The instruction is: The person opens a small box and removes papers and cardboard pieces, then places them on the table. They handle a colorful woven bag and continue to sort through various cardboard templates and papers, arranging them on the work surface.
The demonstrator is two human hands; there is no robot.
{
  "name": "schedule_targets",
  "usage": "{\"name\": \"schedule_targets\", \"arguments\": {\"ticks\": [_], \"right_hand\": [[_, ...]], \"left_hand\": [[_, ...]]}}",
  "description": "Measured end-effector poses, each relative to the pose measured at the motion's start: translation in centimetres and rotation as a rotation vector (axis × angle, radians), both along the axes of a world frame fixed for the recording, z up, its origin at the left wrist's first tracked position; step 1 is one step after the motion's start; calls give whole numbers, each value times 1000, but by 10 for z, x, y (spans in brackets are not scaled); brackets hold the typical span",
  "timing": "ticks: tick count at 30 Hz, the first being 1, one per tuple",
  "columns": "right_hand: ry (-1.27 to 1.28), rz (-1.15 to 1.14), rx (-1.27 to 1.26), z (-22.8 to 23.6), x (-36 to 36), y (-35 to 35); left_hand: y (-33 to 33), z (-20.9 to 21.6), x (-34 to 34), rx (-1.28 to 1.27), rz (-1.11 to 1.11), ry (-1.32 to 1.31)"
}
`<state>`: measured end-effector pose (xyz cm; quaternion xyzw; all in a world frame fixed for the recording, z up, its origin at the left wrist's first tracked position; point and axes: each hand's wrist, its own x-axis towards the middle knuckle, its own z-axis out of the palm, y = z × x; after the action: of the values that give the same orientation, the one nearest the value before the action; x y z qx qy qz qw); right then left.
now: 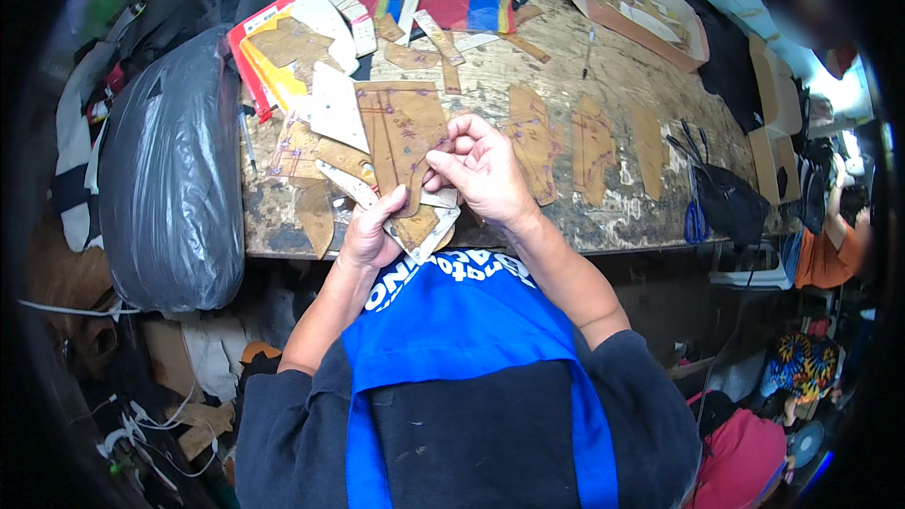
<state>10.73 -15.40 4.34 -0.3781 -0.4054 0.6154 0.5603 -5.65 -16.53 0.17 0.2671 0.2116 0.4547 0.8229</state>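
Viewing through the head camera, I locate the large brown pattern piece (403, 127) just beyond the left hand (370, 239) and directly left of the right hand (483, 172). The left hand clamps the piece's narrow lower end together with smaller white-and-brown pieces (437, 229), thumb on top; its fingers underneath are hidden. The right hand is curled, thumb and fingertips at the piece's right edge; I cannot tell whether they grip it. Risk one: if the left thumb relaxes, the smaller white-and-brown pieces may slide out toward the body, since they overlap unevenly. Risk two: if the right hand swings outward, it may disturb the row of brown pieces (533, 146) to its right. Risk three: if the bundle is lowered leftward, it may mix with the similar loose pieces (300, 151) beyond the left hand.
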Motion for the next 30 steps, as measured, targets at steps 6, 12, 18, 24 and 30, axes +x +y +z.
{"name": "schedule_targets", "arguments": {"ticks": [6,12,18,24,30], "right_hand": [[458,20,-40,-16,28,-7],[139,-572,-59,-38,127,-15],[-371,-935,-237,-40,269,-45],[-850,-894,131,-16,192,-27],[-989,-135,697,13,19,-28]], "left_hand": [[0,-6,4,-147,-50,-133],[3,-15,-1,-138,-59,-82],[5,-9,-4,-147,-36,-121],[6,-8,-1,-125,-1,-64],[-2,-4,-7,-81,24,-68]]}}
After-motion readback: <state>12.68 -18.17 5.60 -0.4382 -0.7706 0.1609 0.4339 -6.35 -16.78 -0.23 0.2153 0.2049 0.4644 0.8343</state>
